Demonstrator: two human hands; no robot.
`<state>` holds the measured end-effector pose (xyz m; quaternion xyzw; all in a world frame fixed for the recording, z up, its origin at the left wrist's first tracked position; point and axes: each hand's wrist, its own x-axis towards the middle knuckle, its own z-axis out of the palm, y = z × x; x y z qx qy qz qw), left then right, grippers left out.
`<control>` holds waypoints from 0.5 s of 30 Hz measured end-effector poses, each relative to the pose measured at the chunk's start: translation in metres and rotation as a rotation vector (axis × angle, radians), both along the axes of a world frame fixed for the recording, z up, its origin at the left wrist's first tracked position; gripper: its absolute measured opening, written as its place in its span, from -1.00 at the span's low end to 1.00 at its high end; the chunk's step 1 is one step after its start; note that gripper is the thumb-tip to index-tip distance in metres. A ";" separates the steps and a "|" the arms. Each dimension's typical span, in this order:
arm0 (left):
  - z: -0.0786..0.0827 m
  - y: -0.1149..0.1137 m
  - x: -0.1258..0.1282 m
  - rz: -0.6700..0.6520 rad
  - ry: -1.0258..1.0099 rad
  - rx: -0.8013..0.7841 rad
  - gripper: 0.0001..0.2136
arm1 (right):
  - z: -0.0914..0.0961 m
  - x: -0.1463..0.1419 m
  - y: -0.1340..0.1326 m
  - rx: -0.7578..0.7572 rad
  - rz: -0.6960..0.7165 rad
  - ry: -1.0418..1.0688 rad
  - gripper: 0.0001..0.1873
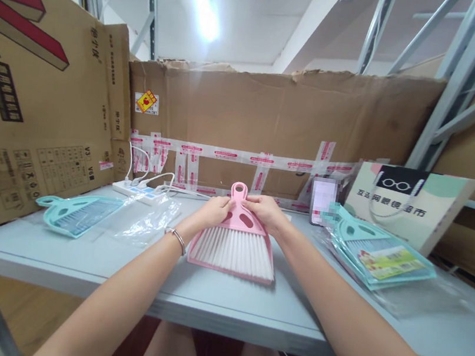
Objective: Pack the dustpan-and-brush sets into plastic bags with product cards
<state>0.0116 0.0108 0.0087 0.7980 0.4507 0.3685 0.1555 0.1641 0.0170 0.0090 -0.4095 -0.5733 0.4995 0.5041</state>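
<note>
A pink hand brush with white bristles (233, 252) lies nested in a pink dustpan (269, 266) at the middle of the table, handles pointing away from me. My left hand (215, 210) grips the left side near the handles, fingers closed. From the right, my right hand (266, 211) pinches the handle area just below the hanging hole. The fingers hide part of where the brush and dustpan handles meet. Left of my hands lies a turquoise dustpan and brush set (80, 214), with a clear plastic bag (142, 217) beside it.
On the right, several turquoise dustpan sets (378, 252) lie stacked in plastic wrapping. A phone (324, 201) leans near a paper shopping bag (412, 204). A power strip (137, 190) with white cables sits behind. Cardboard boxes (238, 113) wall the back and left of the table (116, 270).
</note>
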 end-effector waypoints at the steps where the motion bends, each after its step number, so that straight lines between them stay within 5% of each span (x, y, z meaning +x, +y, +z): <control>1: 0.000 0.000 0.000 0.004 0.013 0.006 -0.72 | 0.000 0.000 0.000 -0.004 -0.004 0.003 -0.93; 15: 0.001 -0.001 -0.006 0.011 0.169 0.035 -0.68 | 0.007 0.000 -0.009 -0.051 0.088 0.024 -0.95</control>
